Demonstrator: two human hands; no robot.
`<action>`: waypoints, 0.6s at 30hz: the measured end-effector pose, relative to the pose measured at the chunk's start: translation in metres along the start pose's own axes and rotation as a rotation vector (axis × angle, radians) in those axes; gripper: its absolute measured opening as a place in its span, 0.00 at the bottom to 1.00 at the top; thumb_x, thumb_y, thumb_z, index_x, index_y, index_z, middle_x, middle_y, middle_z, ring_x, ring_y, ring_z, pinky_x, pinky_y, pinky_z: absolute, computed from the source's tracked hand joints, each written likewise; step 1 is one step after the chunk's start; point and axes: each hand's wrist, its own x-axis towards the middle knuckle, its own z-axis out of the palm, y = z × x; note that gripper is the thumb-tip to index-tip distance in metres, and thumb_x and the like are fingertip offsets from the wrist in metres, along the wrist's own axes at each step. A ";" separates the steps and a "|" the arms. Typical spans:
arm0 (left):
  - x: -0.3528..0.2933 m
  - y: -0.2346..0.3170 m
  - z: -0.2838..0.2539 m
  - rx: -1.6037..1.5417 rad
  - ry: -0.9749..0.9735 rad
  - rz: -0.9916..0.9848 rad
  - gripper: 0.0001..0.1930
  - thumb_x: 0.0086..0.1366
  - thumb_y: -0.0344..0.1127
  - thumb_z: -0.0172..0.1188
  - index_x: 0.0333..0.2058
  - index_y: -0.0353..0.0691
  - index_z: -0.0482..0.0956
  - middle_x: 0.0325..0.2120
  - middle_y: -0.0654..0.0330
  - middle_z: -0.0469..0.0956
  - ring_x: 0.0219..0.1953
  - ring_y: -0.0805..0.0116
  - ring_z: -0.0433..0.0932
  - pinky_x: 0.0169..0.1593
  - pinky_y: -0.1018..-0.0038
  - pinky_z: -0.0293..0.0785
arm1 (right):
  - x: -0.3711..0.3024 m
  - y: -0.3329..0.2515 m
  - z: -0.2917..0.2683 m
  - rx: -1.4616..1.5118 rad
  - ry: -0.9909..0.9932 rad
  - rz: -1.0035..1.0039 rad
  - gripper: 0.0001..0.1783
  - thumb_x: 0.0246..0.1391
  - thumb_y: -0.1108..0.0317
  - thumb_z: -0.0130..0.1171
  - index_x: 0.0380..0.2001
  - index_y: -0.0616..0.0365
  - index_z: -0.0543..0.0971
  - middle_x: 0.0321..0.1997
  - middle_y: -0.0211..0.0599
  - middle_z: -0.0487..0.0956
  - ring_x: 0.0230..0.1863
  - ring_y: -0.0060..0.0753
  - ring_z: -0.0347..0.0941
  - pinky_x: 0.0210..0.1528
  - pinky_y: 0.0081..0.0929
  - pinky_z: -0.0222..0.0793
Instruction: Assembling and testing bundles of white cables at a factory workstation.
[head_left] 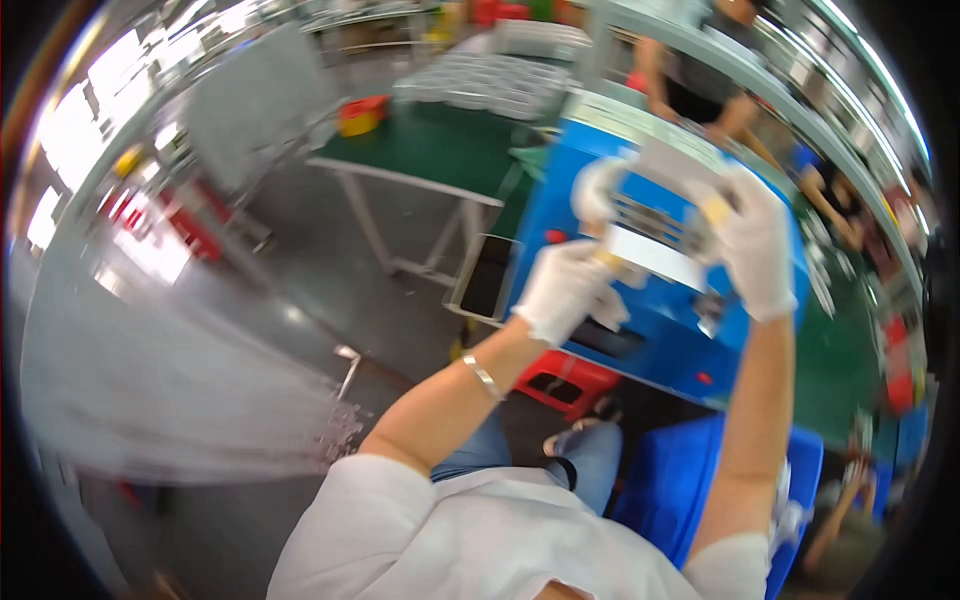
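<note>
Both my hands wear white gloves with yellowish fingertips and are raised over a blue work surface. Between them is a pale rectangular piece with a flat white face. Behind that face show greyish slotted bars, blurred by motion. My left hand is closed, its fingertips pinching the left end of the piece. At the opposite end my right hand is curled around the edge, its thumb toward the bars. Fine detail of the fingers is smeared.
Red buttons sit on the blue surface. Left of it stands a green-topped table bearing clear plastic trays and a red-yellow container. Below are a red stool and a blue bin. Other people work across and to the right.
</note>
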 end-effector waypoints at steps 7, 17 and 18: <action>-0.070 0.055 -0.110 1.062 0.933 1.008 0.08 0.55 0.26 0.62 0.35 0.38 0.79 0.38 0.57 0.77 0.36 0.66 0.78 0.41 0.73 0.74 | -0.028 -0.004 -0.012 -0.285 0.118 -0.092 0.18 0.60 0.70 0.50 0.54 0.57 0.71 0.51 0.37 0.73 0.55 0.34 0.69 0.60 0.30 0.61; -0.204 0.167 -0.258 1.525 2.186 0.591 0.21 0.55 0.38 0.64 0.47 0.38 0.74 0.29 0.52 0.76 0.34 0.58 0.76 0.40 0.66 0.72 | -0.042 -0.031 -0.001 -0.133 0.058 -0.182 0.16 0.62 0.67 0.49 0.52 0.54 0.73 0.51 0.35 0.75 0.51 0.30 0.72 0.56 0.28 0.66; -0.209 0.171 -0.258 1.384 2.151 0.550 0.20 0.55 0.42 0.64 0.46 0.40 0.75 0.31 0.51 0.77 0.35 0.56 0.76 0.41 0.64 0.72 | -0.042 -0.031 0.002 -0.124 0.058 -0.182 0.16 0.62 0.67 0.49 0.52 0.54 0.73 0.51 0.35 0.75 0.51 0.30 0.72 0.56 0.28 0.66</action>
